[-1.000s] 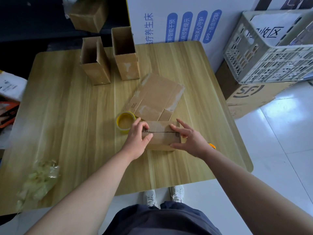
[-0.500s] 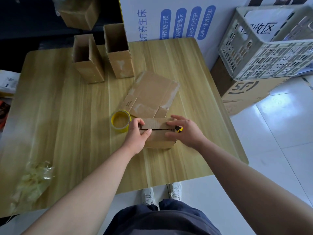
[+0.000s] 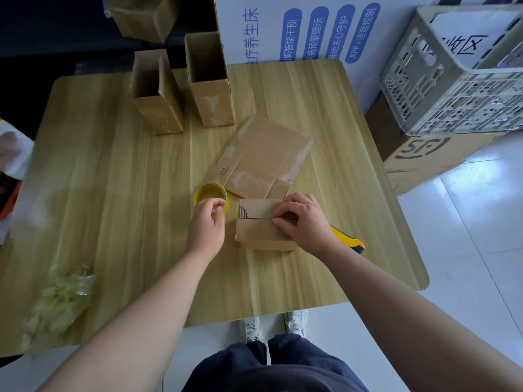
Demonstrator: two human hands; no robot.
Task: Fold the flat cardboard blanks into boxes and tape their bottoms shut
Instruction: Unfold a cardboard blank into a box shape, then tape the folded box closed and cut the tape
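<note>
A small cardboard box [image 3: 257, 233] stands on the wooden table [image 3: 113, 193] with its bottom flaps folded up and meeting at a seam. My right hand [image 3: 302, 219] presses down on the right end of those flaps. My left hand [image 3: 208, 222] has come off the box and its fingertips rest at the near rim of the yellow tape roll [image 3: 209, 193]. A flat cardboard blank [image 3: 263, 157] lies just beyond the box. Two folded boxes stand upright at the back, one on the left [image 3: 155, 91] and one on the right [image 3: 209, 83].
A yellow-and-black cutter [image 3: 349, 240] lies right of the box, partly under my right wrist. Crumpled clear tape scraps [image 3: 62, 298] sit at the near left. A grey plastic crate [image 3: 458, 69] on a large carton [image 3: 424, 154] stands off the table's right edge.
My left hand has let go of the box's left end and moved left to the tape roll. My right hand has slid onto the flaps and now holds them alone.
</note>
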